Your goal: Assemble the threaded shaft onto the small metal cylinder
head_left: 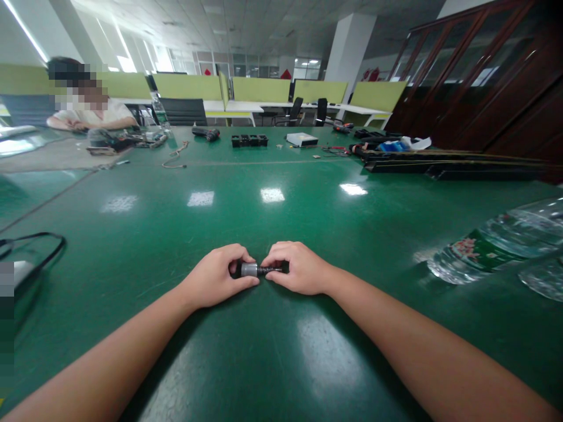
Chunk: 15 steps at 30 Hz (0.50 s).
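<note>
Near the middle of the green table, my left hand pinches a short grey cylinder between thumb and fingers. A dark end of it shows inside the grip. Lined up with its right end is a thin dark shaft with a spiral surface. My right hand is closed around that shaft, thumb below and fingers above. The two pieces meet or nearly meet; whether they are joined I cannot tell. Both hands are low, at the tabletop.
At right lie clear plastic bottles. A black cable curls at the left edge. Along the far side are a black slotted block, a white box, a power tool and long dark bars. Another person sits far left.
</note>
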Tool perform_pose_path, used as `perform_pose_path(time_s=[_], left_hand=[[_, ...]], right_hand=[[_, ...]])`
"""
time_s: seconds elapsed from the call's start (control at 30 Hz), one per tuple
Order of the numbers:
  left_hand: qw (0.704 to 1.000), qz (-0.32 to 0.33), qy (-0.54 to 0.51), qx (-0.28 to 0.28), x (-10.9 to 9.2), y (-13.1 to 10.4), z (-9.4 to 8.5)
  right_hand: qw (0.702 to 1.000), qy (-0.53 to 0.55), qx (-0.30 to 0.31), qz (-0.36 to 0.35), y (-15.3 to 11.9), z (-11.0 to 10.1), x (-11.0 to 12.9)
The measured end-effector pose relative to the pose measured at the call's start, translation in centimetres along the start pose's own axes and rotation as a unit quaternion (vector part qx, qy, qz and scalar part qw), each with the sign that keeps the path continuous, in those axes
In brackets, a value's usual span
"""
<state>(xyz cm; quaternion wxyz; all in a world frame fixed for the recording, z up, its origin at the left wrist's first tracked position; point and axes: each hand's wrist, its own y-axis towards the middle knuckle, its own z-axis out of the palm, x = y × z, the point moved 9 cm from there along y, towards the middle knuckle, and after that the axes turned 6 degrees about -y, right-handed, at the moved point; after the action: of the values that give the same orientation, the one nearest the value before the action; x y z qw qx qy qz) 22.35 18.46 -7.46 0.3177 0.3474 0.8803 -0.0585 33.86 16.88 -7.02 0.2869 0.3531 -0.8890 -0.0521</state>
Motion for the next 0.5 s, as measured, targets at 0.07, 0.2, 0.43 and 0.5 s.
perform_pose_path(time_s=[0.07, 0.2, 0.43, 0.5], left_hand=[[1.000, -0.003, 0.000, 0.002, 0.01, 0.01, 0.02], [1.000, -0.002, 0.000, 0.000, -0.04, 0.00, -0.04], [1.000, -0.002, 0.000, -0.004, 0.06, -0.06, -0.04], [1.000, -0.001, 0.000, -0.002, 0.01, -0.06, -0.04]], right_hand=[[1.000, 0.000, 0.002, 0.002, -0.02, 0.00, 0.00], [1.000, 0.000, 0.000, -0.002, 0.04, 0.00, 0.12], [1.000, 0.002, -0.013, -0.003, 0.10, -0.04, 0.03], [1.000, 0.003, -0.014, -0.003, 0.07, -0.05, 0.00]])
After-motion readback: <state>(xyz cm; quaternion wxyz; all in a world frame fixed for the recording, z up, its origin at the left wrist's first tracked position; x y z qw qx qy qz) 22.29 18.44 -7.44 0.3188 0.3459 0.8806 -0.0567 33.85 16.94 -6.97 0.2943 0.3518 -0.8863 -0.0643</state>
